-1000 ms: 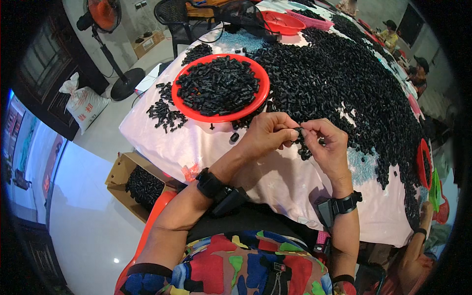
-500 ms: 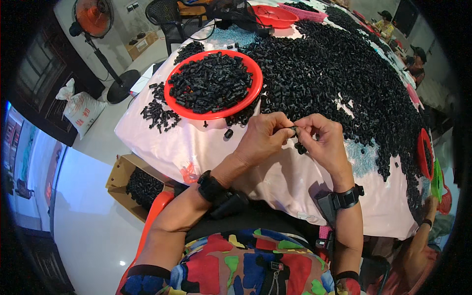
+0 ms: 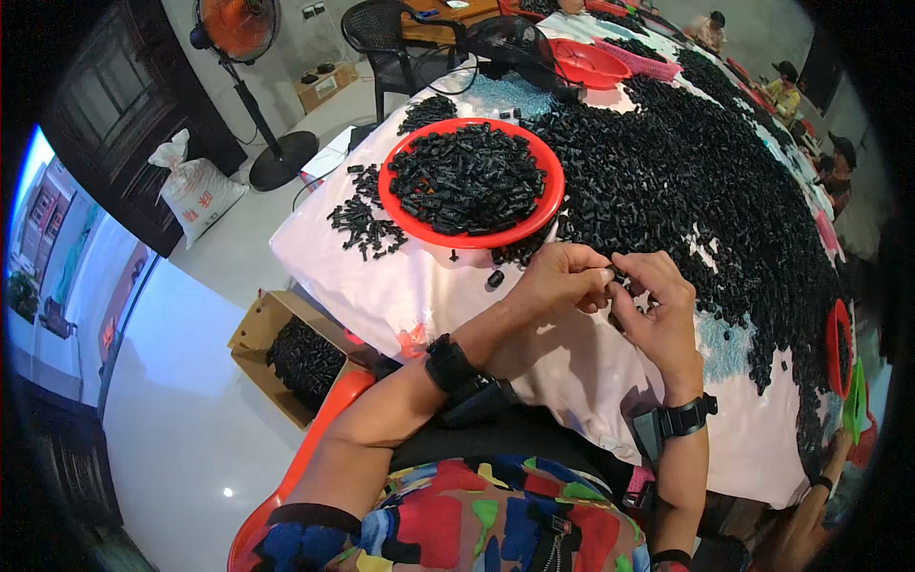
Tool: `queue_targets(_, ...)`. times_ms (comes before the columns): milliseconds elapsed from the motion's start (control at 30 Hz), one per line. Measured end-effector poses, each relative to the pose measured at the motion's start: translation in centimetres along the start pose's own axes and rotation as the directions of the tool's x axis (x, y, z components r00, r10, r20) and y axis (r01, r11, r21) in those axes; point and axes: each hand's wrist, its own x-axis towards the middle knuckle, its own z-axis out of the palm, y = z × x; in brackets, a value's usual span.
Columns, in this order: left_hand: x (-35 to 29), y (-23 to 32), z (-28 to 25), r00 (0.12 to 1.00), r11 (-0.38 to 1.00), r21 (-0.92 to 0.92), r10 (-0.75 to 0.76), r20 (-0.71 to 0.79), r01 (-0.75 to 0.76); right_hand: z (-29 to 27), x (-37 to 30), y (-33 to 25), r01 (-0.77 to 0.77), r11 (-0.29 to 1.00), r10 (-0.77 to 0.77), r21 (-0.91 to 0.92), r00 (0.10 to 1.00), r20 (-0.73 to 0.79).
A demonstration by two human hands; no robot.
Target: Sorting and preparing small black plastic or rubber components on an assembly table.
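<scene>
Over the near side of the cloth-covered table, my two hands meet at the fingertips. My left hand [image 3: 560, 278] is closed, thumb and forefinger pinching toward a small black plastic part [image 3: 620, 275]. From the other side my right hand [image 3: 665, 310] closes its thumb and fingers on the same part. Its exact shape is mostly hidden by the fingers. More dark bits show under my right fingers, too small to make out. Just beyond the hands spreads a big heap of small black plastic parts [image 3: 705, 181]. One loose black piece [image 3: 495, 278] lies left of my left hand.
A red round tray [image 3: 555, 195] piled with black parts stands at the left of the table. Below the table's left edge is an open cardboard box [image 3: 250, 345] of black parts. A fan [image 3: 284, 157] and a white sack [image 3: 200, 195] stand left. Other people sit at far right.
The whole picture has shifted right and down as my head turned. Both hands stay together at the small black part, with the fingers slightly rearranged around it.
</scene>
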Motion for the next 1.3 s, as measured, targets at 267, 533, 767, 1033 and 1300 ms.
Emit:
queue_targets(267, -0.1, 0.8, -0.1, 0.984, 0.983, -0.112, -0.130, 0.123, 0.144, -0.2, 0.2, -0.2, 0.043, 0.999, -0.043, -0.024, 0.999, -0.004)
queue_targets(533, -0.7, 1.3, 0.2, 0.986, 0.988, -0.055, -0.140, 0.088, 0.146, 0.4, 0.0, 0.1, 0.052, 0.998, -0.053, -0.023, 0.998, -0.030)
queue_targets(767, -0.5, 0.9, 0.7, 0.982, 0.968, -0.177, -0.165, 0.092, 0.180, 0.8, 0.0, -0.3, -0.051, 0.999, 0.050, -0.018, 0.998, -0.031)
queue_targets(1033, -1.2, 1.9, 1.2, 0.982, 0.968, -0.179, -0.162, 0.094, 0.177, 1.1, -0.1, 0.5, -0.006, 1.000, 0.006, -0.012, 1.000, -0.021)
queue_targets(1300, -1.4, 1.3, 0.5, 0.970, 0.971, -0.186, -0.111, 0.217, 0.153, 0.4, -0.4, 0.5, -0.030, 1.000, 0.030, 0.000, 1.000, 0.004)
